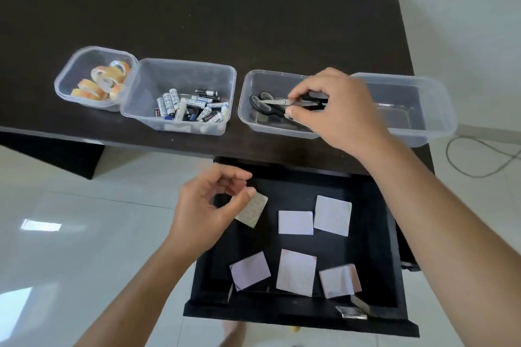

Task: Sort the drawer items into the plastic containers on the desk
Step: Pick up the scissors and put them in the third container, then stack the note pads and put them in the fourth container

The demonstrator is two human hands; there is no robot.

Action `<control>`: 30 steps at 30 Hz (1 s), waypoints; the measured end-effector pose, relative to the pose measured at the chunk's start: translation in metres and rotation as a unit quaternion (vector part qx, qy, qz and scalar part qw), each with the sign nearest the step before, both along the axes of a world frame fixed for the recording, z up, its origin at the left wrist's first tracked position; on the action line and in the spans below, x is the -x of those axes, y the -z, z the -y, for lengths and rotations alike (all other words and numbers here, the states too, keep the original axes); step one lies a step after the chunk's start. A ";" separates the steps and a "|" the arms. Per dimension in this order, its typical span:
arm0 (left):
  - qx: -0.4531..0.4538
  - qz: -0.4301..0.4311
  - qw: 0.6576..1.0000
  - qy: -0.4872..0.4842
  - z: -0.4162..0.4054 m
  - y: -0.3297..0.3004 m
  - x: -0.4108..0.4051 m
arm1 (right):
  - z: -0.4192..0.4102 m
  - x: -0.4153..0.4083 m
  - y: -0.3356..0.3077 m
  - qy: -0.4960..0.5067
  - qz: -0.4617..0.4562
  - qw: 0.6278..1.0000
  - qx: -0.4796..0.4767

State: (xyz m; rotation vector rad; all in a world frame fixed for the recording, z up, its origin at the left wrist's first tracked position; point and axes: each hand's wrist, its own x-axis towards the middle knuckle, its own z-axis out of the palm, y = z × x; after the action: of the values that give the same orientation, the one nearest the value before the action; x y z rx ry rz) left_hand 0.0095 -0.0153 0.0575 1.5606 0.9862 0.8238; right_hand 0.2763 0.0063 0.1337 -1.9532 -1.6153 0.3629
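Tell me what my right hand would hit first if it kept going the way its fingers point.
Probably the black-handled scissors in the third clear plastic container. The right hand points left and down into it, fingertips already at the blades. Depth is hard to judge from this view.

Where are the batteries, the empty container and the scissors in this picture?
batteries [191,110], head view, on the pile's middle.
empty container [434,110], head view, on its right wall.
scissors [263,104], head view, on the black handles; the right hand [338,110] holds the blades.
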 end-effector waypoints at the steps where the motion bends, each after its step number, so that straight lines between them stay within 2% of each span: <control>1: 0.016 -0.015 1.000 0.013 0.006 0.009 0.003 | -0.006 0.001 0.006 -0.013 0.021 1.000 0.018; 7: 0.074 -0.045 0.993 0.078 0.027 0.038 0.004 | -0.017 -0.002 0.028 -0.031 0.054 0.997 0.047; 15: 0.089 -0.096 0.983 0.125 0.045 0.064 -0.012 | 0.029 -0.005 0.014 -0.033 -0.017 0.997 -0.074; 21: 0.077 -0.148 0.970 0.178 0.070 0.089 -0.030 | 0.105 -0.002 0.047 -0.036 -0.053 0.993 -0.096; 24: 0.047 -0.191 0.957 0.212 0.077 0.103 -0.036 | 0.140 -0.008 0.080 -0.024 -0.088 0.993 -0.073; 30: -0.026 -0.295 0.916 0.271 0.075 0.117 -0.041 | 0.194 -0.020 0.149 0.022 -0.101 0.993 0.050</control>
State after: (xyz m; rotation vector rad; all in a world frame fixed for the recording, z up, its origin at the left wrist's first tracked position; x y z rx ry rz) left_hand 0.0502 -0.0905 -0.0597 2.0529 0.8676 -0.0246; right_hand 0.2962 -0.1876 -0.0152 -1.9536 -1.4474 0.6141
